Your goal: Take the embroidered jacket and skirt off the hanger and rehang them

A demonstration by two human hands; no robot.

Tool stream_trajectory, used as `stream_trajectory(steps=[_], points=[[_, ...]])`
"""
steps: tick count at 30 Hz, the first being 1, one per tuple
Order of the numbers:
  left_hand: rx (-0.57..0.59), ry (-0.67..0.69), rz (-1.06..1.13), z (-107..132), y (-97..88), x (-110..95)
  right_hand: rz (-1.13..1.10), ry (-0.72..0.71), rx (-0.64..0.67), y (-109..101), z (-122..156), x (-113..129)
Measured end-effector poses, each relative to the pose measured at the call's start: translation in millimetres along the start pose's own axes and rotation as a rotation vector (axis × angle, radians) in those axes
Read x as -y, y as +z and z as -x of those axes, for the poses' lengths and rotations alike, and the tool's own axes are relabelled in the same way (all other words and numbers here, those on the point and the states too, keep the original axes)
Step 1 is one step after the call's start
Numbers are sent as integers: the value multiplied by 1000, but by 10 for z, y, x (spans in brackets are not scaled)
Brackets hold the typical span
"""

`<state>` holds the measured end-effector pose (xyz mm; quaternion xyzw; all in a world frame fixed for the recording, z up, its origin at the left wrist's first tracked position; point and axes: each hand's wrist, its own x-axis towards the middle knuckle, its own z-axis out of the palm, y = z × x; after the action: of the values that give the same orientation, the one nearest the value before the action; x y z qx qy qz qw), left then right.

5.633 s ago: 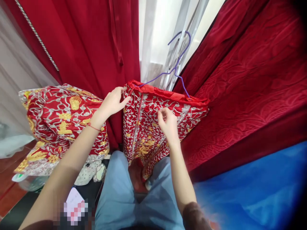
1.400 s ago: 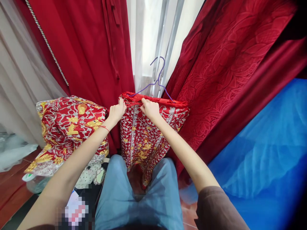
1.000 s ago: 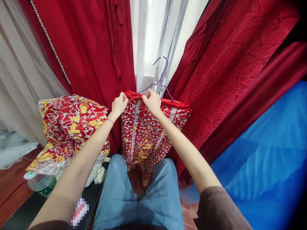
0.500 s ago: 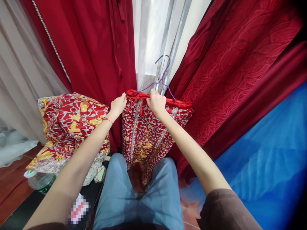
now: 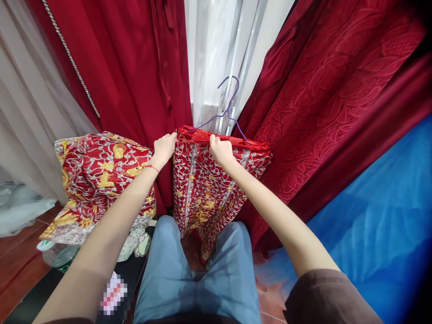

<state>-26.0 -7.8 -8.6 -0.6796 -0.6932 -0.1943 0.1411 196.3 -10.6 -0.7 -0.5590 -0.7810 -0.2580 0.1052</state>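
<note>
A red skirt (image 5: 205,189) embroidered in silver and gold hangs from a purple wire hanger (image 5: 227,110) in front of me, its lower end between my knees. My left hand (image 5: 164,147) is closed on the left end of the red waistband. My right hand (image 5: 220,148) is closed on the waistband near its middle, just under the hanger's neck. A thin red cord runs along the band between the two hands.
A matching embroidered garment (image 5: 101,175) lies draped to my left. Red curtains (image 5: 135,67) hang behind, with a white sheer curtain (image 5: 216,49) between them. Embossed dark red fabric (image 5: 337,103) fills the right, blue fabric (image 5: 371,216) below it. A plastic bottle (image 5: 56,254) lies on the floor.
Both hands have stayed at the top of the skirt; the right hand dropped slightly and closed on the waistband, and the hands have drawn a little apart along it.
</note>
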Motion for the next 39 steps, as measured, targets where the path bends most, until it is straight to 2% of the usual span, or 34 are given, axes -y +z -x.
stream_trajectory(steps=[8,14,18,20,22,24,27,29,31,34,36,39], points=[[-39,16,-2,-18,-53,8,34,-112,13,-74,191,-40],[7,-26,6,-49,22,-30,25,-123,43,-80,263,-27],[35,34,38,-61,0,-51,0,-127,28,-56,271,-122],[-12,63,90,-58,-37,-79,-25,-133,-36,-59,281,-237],[-141,87,156,-67,-80,-108,-31,-150,-117,-85,303,-407],[-236,169,193,-106,-113,-120,-12,-172,-167,-136,341,-633],[-184,377,174,-221,-116,-99,47,-230,-168,-235,428,-1022],[-138,461,154,-308,-83,-77,106,-286,-129,-290,506,-1256],[-134,455,129,-382,-37,-61,174,-309,-78,-322,589,-1433],[-153,367,88,-460,8,-43,232,-247,-14,-335,682,-1586],[-161,352,78,-490,2,-18,202,-215,10,-332,707,-1635],[-158,394,79,-499,-55,37,87,-265,-11,-319,713,-1666]])
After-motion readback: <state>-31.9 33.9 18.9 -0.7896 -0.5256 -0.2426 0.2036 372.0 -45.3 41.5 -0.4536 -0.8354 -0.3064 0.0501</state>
